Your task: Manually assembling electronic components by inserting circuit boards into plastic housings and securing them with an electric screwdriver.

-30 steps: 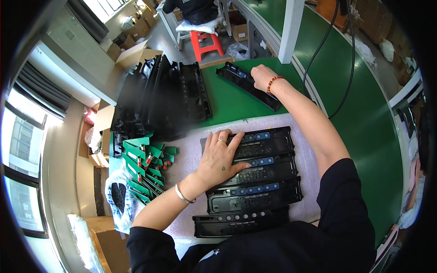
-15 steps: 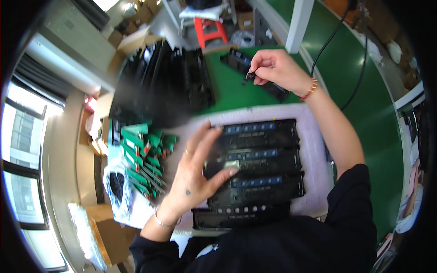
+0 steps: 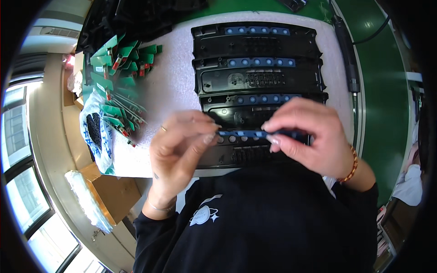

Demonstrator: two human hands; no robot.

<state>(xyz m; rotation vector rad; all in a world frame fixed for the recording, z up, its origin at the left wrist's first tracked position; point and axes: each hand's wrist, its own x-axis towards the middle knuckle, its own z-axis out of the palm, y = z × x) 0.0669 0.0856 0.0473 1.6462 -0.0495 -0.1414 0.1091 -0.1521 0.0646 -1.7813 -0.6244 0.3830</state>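
Observation:
A thin strip of blue buttons (image 3: 248, 134) is stretched between my two hands, above the nearest black plastic panel (image 3: 214, 159). My left hand (image 3: 178, 148) pinches its left end between thumb and fingers. At the other end, my right hand (image 3: 314, 134) grips it the same way. Bare round holes show along that panel's far edge, just under the strip. Beyond it lie three similar panels, the closest one (image 3: 223, 113), a middle one (image 3: 211, 82) and the farthest (image 3: 211, 48), each fitted with a row of blue buttons.
Green circuit boards (image 3: 102, 79) are heaped left of the panels on a pale foam mat (image 3: 168, 68). Beside them sits a plastic bag of small black pieces (image 3: 94, 127). A corded black screwdriver (image 3: 348, 59) lies along the right edge. Black casings (image 3: 127, 18) pile up at far left.
My right hand has come back from the far side of the table to the nearest panel. My left hand has moved nearer too, and both now hold the strip. The view has tilted downward.

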